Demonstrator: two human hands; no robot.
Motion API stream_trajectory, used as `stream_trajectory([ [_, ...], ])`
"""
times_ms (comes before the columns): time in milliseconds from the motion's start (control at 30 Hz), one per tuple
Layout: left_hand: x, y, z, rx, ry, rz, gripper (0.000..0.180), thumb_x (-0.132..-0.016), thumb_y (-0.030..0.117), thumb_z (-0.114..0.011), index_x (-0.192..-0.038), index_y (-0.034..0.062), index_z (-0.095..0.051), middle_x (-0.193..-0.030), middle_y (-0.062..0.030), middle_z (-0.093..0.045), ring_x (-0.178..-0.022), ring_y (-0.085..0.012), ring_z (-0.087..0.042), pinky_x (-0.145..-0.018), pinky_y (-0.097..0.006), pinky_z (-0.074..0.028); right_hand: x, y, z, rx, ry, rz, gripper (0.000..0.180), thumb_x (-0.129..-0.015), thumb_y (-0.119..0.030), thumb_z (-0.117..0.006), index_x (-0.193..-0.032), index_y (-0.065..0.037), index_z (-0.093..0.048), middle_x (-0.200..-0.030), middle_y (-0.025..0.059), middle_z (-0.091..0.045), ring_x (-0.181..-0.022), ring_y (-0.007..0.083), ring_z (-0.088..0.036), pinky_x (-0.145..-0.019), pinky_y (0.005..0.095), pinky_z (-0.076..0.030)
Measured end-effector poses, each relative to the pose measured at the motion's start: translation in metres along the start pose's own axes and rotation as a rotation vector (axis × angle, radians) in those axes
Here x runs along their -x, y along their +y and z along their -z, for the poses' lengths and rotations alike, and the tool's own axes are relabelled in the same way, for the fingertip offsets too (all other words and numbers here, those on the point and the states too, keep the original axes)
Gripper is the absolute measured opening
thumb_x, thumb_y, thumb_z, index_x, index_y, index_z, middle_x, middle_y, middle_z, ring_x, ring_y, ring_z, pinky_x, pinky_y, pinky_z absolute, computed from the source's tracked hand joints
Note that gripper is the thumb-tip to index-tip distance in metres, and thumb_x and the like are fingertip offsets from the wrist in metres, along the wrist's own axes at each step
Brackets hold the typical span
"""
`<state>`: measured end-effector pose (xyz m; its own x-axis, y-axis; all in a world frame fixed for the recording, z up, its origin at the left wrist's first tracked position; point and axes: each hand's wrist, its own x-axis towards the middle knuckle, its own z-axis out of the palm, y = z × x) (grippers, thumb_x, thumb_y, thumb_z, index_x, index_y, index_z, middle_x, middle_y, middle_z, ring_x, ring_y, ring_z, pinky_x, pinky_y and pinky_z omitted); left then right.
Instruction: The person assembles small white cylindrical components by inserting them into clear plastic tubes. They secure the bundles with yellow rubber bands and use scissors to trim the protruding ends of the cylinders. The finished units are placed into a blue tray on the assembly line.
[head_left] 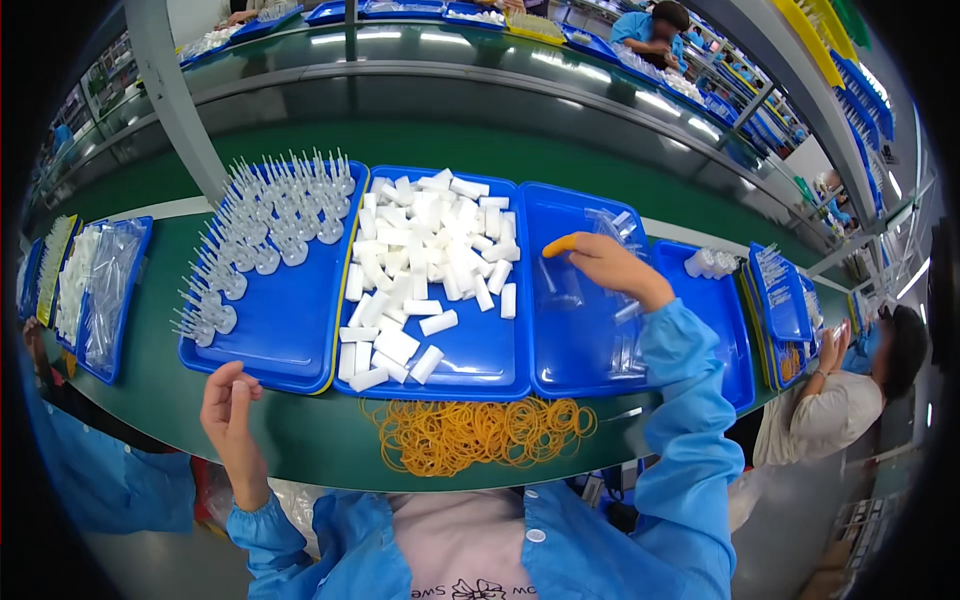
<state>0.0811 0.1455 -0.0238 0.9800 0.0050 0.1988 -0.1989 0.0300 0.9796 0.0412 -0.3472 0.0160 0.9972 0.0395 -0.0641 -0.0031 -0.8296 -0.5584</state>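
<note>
So the person in the blue smock is at a green table (300, 440) with three blue trays lined up in front of them. Their right hand (605, 268) is reaching out over the right tray (560, 370), the one with clear plastic bags (600, 290) in it, fingers loosely spread and resting on the bags, an orange cot on the fingertip; can't tell if they've actually pinched one. The left hand (228, 410) hovers at the near edge of the left tray (270, 340), fingers curled together, holding nothing I can see. That tray holds rows of clear needle-like parts (270, 230). The middle tray (480, 370) has a heap of white caps (425, 250). A pile of yellow rubber bands (470, 432) sits on the table just below it.
</note>
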Motion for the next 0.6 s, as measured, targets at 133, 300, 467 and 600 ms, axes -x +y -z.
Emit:
stream_trajectory([
  [133,-0.007,-0.001,0.003,-0.047,-0.018,-0.026,0.018,-0.090,0.009,-0.055,-0.104,-0.0010,-0.059,-0.085,-0.0034,-0.057,-0.079,-0.0102,-0.053,-0.074,-0.023,-0.043,0.047,-0.022,0.027,-0.074,0.084,-0.120,0.026,-0.086,-0.007,-0.047,-0.106,-0.005,-0.064,-0.097,0.0112,-0.064,-0.086,0.0225,-0.060,-0.079,0.0302,-0.046],
  [300,-0.045,0.004,0.007,-0.634,-0.184,-0.302,0.016,-0.086,0.004,-0.057,-0.101,0.0001,-0.062,-0.087,-0.0074,-0.058,-0.084,-0.0179,-0.057,-0.077,-0.028,-0.044,0.114,-0.030,0.038,0.083,0.174,-0.230,0.023,-0.085,-0.011,-0.053,-0.104,-0.005,-0.065,-0.093,0.0135,-0.065,-0.079,0.0263,-0.061,-0.071,0.0338,-0.048],
  [467,-0.079,-0.008,0.007,-0.975,-0.180,-0.533,0.027,-0.079,0.000,-0.060,-0.106,0.0029,-0.059,-0.093,-0.0094,-0.056,-0.086,-0.0222,-0.055,-0.075,-0.031,-0.044,0.164,-0.012,0.005,0.411,0.274,-0.403,0.026,-0.080,-0.003,-0.050,-0.102,-0.005,-0.063,-0.096,0.0183,-0.062,-0.083,0.0376,-0.060,-0.072,0.0437,-0.049],
  [600,-0.090,-0.003,0.004,-1.035,-0.124,-0.517,0.032,-0.076,0.000,-0.062,-0.108,0.0047,-0.059,-0.097,-0.0100,-0.054,-0.087,-0.0258,-0.055,-0.078,-0.034,-0.045,0.173,-0.014,-0.035,0.540,0.352,-0.463,0.041,-0.073,0.006,-0.047,-0.111,-0.003,-0.058,-0.098,0.0168,-0.058,-0.082,0.0378,-0.058,-0.073,0.0445,-0.048],
])
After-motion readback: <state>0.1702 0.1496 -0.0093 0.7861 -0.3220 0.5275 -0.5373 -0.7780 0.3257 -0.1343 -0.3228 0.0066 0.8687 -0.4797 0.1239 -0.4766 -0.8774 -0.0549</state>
